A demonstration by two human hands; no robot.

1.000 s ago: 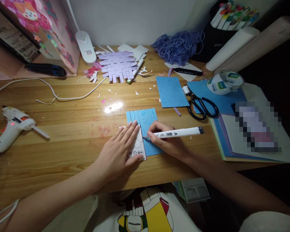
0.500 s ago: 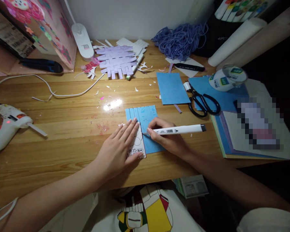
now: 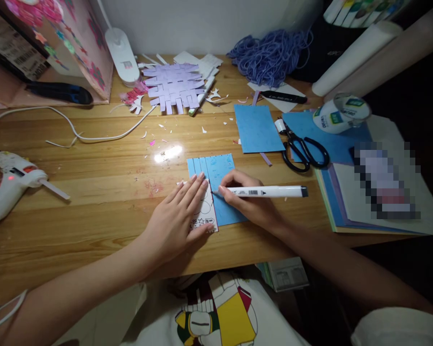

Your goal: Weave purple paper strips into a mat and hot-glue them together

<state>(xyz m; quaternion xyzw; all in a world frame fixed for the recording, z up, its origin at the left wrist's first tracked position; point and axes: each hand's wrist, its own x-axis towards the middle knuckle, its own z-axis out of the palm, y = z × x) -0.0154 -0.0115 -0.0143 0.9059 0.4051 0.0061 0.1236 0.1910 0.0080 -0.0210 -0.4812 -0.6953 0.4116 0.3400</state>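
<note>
My left hand (image 3: 178,211) lies flat, fingers stretched, on a white card (image 3: 208,222) with black doodles. The card rests over part of a blue sheet of paper (image 3: 225,211); dark lines run down the sheet's left part. In my right hand (image 3: 248,197) is a white marker (image 3: 274,191) with a dark end, held almost level. Its tip meets the card's right edge on the blue paper. Under my left palm, much of the card is hidden.
At left lies a glue gun (image 3: 16,182) with its light on. Black-handled scissors (image 3: 305,151) and a second blue sheet (image 3: 258,129) are at right. Woven purple paper (image 3: 173,86), blue cord (image 3: 269,57), a tape roll (image 3: 341,114) and paper scraps sit further back.
The marker tip has shifted slightly up along the card's edge. My left hand keeps its place on the card; the whole view has tilted a little.
</note>
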